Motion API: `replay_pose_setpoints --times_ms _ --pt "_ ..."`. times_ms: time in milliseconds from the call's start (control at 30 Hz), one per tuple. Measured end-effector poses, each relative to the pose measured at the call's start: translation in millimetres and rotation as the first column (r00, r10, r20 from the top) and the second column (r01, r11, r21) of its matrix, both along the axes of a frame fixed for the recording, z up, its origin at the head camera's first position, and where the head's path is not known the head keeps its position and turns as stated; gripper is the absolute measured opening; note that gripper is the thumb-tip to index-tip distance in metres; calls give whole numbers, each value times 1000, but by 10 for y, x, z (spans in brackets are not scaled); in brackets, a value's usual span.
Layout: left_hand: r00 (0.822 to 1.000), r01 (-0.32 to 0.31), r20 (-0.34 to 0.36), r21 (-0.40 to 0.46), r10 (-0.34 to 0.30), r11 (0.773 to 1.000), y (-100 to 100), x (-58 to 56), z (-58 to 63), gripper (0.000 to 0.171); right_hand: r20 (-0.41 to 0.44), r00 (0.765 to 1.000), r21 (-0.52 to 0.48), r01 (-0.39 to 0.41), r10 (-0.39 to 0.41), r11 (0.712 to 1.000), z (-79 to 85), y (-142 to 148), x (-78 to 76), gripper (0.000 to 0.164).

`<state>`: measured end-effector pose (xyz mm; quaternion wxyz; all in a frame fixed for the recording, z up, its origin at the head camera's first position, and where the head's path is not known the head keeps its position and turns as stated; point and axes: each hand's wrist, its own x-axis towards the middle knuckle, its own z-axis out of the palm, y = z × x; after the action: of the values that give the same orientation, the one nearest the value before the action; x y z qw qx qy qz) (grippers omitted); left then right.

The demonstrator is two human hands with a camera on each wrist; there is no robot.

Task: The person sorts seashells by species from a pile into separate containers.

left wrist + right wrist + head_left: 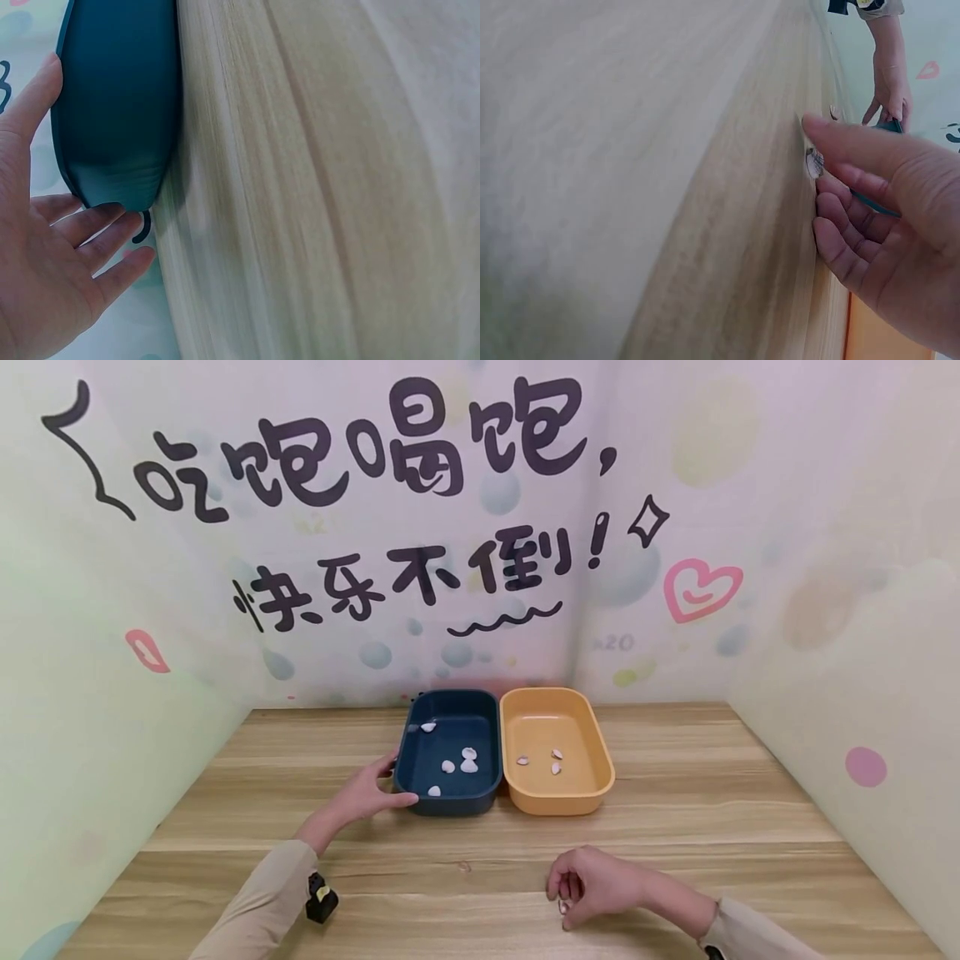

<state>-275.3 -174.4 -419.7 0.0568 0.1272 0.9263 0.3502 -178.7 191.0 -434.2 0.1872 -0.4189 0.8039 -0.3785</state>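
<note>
My left hand [369, 789] rests at the near left corner of a dark blue bin [492, 777], thumb on the front rim. In the left wrist view its fingers [112, 232] spread loosely against the bin's end. Several white seashells [468, 766] lie inside this bin. On the table my right hand [600, 881] curls its thumb and fingers round a small striped seashell [814, 163]. A second small shell [463, 866] lies on the wood between the hands. Beside the blue bin, an orange bin [562, 795] contains three small shells [557, 754].
Both bins stand side by side near the back of the wooden table [675, 760], in front of a wall hanging [480, 527] with large dark writing. Pale side walls [847, 635] flank the table. A black device [321, 902] sits at the left wrist.
</note>
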Motion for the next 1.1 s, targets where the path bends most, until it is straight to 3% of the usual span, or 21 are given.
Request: replay_pose_setpoints --times_ms 100,400,633,900,1100 --pt "1000 -3 4 14 3 1000 -7 -3 -2 90 -60 998 30 14 -13 999 -13 -19 -7 20" --pt "1000 8 -5 17 -8 1000 -15 11 15 90 -109 994 31 12 -9 999 4 -2 -37 9" --pt "1000 10 -6 15 -10 1000 -5 28 50 90 -139 990 6 35 -33 999 9 56 -87 13" --pt "1000 2 -4 4 -2 1000 1 16 27 89 -78 994 -65 67 -72 996 -55 115 -191 7" --pt "1000 0 1 6 0 1000 10 29 32 90 -74 992 -96 92 -99 991 13 133 -253 4"
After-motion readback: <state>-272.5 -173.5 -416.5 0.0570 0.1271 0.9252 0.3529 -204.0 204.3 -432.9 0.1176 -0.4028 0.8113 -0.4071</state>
